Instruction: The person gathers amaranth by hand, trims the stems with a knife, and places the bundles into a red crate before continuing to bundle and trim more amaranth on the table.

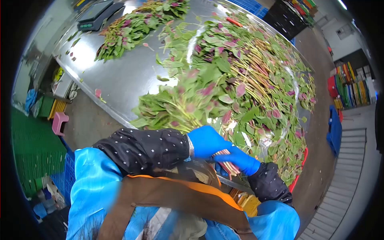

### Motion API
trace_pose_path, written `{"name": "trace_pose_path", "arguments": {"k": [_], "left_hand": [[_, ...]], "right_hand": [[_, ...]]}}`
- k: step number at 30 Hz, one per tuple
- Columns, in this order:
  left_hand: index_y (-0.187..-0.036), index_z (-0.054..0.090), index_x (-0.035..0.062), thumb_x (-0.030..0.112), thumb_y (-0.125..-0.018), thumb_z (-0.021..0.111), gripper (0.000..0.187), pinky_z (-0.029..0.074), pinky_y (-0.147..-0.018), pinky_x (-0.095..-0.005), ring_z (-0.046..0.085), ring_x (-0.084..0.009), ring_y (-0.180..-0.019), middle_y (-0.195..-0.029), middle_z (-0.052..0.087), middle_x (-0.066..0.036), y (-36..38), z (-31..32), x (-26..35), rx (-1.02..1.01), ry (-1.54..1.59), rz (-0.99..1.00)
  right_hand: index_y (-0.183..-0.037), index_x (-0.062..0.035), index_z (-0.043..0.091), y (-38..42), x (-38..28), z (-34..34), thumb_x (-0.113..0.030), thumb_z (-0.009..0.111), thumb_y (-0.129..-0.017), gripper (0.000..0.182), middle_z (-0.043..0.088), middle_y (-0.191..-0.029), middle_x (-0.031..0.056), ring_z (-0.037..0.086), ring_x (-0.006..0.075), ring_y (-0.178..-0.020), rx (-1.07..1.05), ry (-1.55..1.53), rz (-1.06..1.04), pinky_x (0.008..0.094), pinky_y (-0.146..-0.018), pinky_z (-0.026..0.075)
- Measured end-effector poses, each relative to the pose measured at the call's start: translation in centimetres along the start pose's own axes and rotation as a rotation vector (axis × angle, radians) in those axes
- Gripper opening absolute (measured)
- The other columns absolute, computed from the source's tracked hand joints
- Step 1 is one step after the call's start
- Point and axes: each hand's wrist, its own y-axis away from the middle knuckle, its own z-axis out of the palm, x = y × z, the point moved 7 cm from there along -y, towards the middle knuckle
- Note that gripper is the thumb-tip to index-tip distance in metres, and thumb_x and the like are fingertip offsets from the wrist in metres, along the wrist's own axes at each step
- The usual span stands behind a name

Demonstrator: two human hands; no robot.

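Note:
My left hand (pixel 208 142), in a blue glove, is closed around a bunch of amaranth greens (pixel 174 106) near the table's front edge. The bunch's green and purple leaves spread up and left of the hand, partly blurred. Its pinkish cut stems (pixel 228 165) poke out toward my body. Against the left hand, my right hand (pixel 242 160), also gloved in blue, is closed around these stem ends; some of its fingers are hidden. Just beyond both hands lies a large loose pile of amaranth (pixel 256 68), with stems and leaves mixed.
The metal table (pixel 132 76) carries another row of amaranth (pixel 128 32) and a weighing scale (pixel 96 16) at the back left. A red-handled item (pixel 234 22) lies behind the pile. A pink stool (pixel 60 123) stands on the floor at left, near green crates (pixel 36 148).

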Motion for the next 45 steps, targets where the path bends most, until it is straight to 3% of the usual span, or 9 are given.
{"name": "trace_pose_path", "arguments": {"k": [5,8,11,17,25,29,30,38,45], "left_hand": [[-0.106,0.060,0.0115,0.010,-0.071,0.061,0.035,0.047,-0.054,-0.0354,0.058,-0.0229,-0.056,-0.071,0.061,-0.012,-2.6,-5.6,-3.1,0.042,0.357,-0.072],[-0.107,0.058,0.0052,0.010,-0.073,0.063,0.035,0.045,-0.051,-0.0272,0.055,-0.0123,-0.054,-0.066,0.058,-0.006,-2.7,-7.8,-4.8,-0.259,1.143,-0.381],[-0.107,0.056,0.0026,0.013,-0.076,0.063,0.034,0.040,-0.047,-0.0213,0.048,-0.0068,-0.051,-0.061,0.052,0.000,-3.2,-5.2,-5.1,-0.236,1.489,-0.456],[-0.089,0.056,0.0045,0.014,-0.075,0.065,0.020,0.043,-0.048,-0.0266,0.050,-0.0119,-0.048,-0.062,0.054,-0.004,-3.8,-2.6,-5.6,-0.216,1.667,-0.517],[-0.088,0.053,0.0026,0.012,-0.074,0.062,0.020,0.041,-0.047,-0.0291,0.048,-0.0144,-0.046,-0.062,0.054,-0.008,-3.9,-1.8,-5.7,-0.189,1.793,-0.458],[-0.090,0.052,0.0021,0.011,-0.074,0.060,0.020,0.039,-0.047,-0.0288,0.047,-0.0141,-0.046,-0.059,0.052,-0.007,-4.0,-1.5,-4.7,-0.298,1.877,-0.399],[-0.090,0.052,0.0022,0.010,-0.074,0.060,0.020,0.039,-0.047,-0.0286,0.047,-0.0139,-0.046,-0.059,0.052,-0.007,-4.2,-1.2,-4.6,-0.322,1.886,-0.386],[-0.090,0.051,0.0023,0.012,-0.072,0.061,0.022,0.039,-0.048,-0.0266,0.046,-0.0128,-0.046,-0.058,0.050,-0.007,-4.4,-1.3,-1.9,-0.460,1.812,-0.387],[-0.071,0.058,0.0004,0.012,-0.070,0.060,0.012,0.042,-0.046,-0.0288,0.052,-0.0144,-0.048,-0.057,0.055,-0.007,-5.3,-1.0,-0.7,-0.446,1.463,-0.210]], "right_hand": [[-0.099,-0.0068,0.058,6.5,0.3,-11.6,-0.035,0.056,-0.084,0.032,0.064,-0.084,0.0113,0.062,0.0192,-0.066,0.355,-0.003,-0.279,0.0297,-0.062,0.049],[-0.097,-0.0097,0.059,8.9,2.9,-17.1,-0.036,0.061,-0.079,0.032,0.063,-0.086,0.0123,0.061,0.0250,-0.072,1.023,0.979,-0.004,0.0340,-0.064,0.048],[-0.094,-0.0097,0.058,6.6,4.4,-15.0,-0.035,0.066,-0.073,0.034,0.060,-0.084,0.0137,0.059,0.0295,-0.075,1.145,1.373,-0.224,0.0385,-0.065,0.047],[-0.092,-0.0075,0.055,5.8,8.5,-16.3,-0.028,0.069,-0.068,0.034,0.058,-0.080,0.0147,0.058,0.0319,-0.074,1.119,1.082,0.012,0.0412,-0.065,0.045],[-0.093,-0.0059,0.055,9.4,14.0,-17.2,-0.022,0.064,-0.074,0.027,0.059,-0.082,0.0158,0.056,0.0300,-0.067,1.180,0.555,-0.150,0.0367,-0.065,0.044],[-0.092,-0.0023,0.056,9.3,10.7,-14.9,-0.004,0.060,-0.076,0.017,0.060,-0.079,0.0096,0.052,0.0156,-0.067,1.351,0.454,-0.699,0.0291,-0.065,0.044],[-0.093,-0.0010,0.057,8.4,9.2,-14.1,0.004,0.056,-0.075,0.019,0.061,-0.083,0.0069,0.053,0.0119,-0.072,1.276,0.188,-0.748,0.0264,-0.066,0.044],[-0.087,-0.0012,0.061,5.8,-3.6,-10.3,0.008,0.055,-0.072,0.019,0.063,-0.082,0.0070,0.057,0.0104,-0.073,1.316,0.402,-1.025,0.0255,-0.066,0.045],[-0.090,-0.0019,0.061,5.7,-1.6,-11.5,0.006,0.056,-0.071,0.021,0.063,-0.081,0.0099,0.061,0.0173,-0.071,1.264,0.581,-1.077,0.0266,-0.064,0.046]]}}
